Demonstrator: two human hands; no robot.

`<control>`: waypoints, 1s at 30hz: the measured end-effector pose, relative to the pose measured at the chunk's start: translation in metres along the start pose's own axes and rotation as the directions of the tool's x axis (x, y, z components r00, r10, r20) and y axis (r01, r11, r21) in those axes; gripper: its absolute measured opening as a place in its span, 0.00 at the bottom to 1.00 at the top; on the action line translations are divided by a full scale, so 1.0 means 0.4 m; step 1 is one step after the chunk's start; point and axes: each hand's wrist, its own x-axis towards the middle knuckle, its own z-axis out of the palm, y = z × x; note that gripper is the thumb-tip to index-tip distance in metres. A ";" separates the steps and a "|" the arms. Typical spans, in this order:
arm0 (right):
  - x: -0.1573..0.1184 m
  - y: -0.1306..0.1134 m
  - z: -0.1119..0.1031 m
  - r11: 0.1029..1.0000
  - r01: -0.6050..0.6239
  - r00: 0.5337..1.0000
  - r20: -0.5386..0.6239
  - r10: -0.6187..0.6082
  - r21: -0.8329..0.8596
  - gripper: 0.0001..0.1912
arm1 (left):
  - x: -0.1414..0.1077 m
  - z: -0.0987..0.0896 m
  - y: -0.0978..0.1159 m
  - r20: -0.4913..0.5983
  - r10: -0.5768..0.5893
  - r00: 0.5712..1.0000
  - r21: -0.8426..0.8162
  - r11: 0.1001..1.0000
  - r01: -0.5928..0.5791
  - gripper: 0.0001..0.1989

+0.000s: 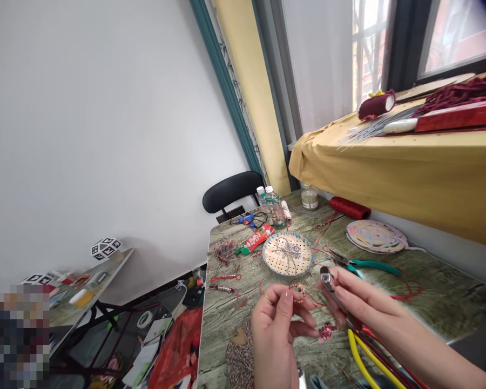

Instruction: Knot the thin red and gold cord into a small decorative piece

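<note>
My left hand [273,329] is closed in a pinch on a small loop of braided cord [298,292], held above the table. Just to its right, my right hand [358,297] is wrapped round a lighter [326,276] whose metal top points up toward the loop. No flame shows. A small pink and red knotted piece [326,332] is by the left fingertips. Red thread trails between the hands. Below the right hand are yellow and red tool handles [362,359], partly hidden by it. Teal-handled pliers [375,265] lie behind the right hand.
A round woven tray [269,259] holds thin cords. Beyond it stand plastic bottles [274,208] and a glass jar [309,198]. A red thread spool [350,208] and a round pastel mat [376,236] lie at the back right. Speckled yarn [237,362] is left of my left hand.
</note>
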 end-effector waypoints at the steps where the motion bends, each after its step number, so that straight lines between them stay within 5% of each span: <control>1: -0.001 0.000 0.006 1.000 0.005 0.999 0.049 -0.006 0.025 0.21 | -0.001 -0.001 -0.001 0.017 -0.008 1.000 -0.004 1.000 0.008 0.17; 6: 0.005 0.004 0.032 0.988 -0.053 0.997 0.071 0.043 0.147 0.25 | 0.000 -0.016 -0.009 0.089 -0.001 0.996 0.070 0.998 -0.005 0.21; 12: 0.015 0.024 0.048 0.992 -0.065 0.996 0.072 0.057 0.104 0.37 | 0.006 -0.015 -0.026 0.061 0.035 0.998 0.135 0.990 -0.043 0.24; 19: -0.002 0.021 0.069 0.990 -0.116 0.992 0.055 0.112 0.075 0.34 | 0.021 -0.003 -0.046 0.207 -0.091 0.974 -0.010 0.995 0.095 0.25; 25: -0.009 0.057 0.081 0.950 -0.170 0.974 -0.102 0.203 0.262 0.28 | 0.029 -0.017 -0.074 0.264 -0.074 0.962 -0.081 0.992 0.098 0.22; 30: -0.006 0.061 0.087 0.939 -0.201 0.970 -0.079 0.231 0.278 0.26 | 0.027 -0.012 -0.072 0.233 -0.050 0.971 -0.042 0.997 0.062 0.23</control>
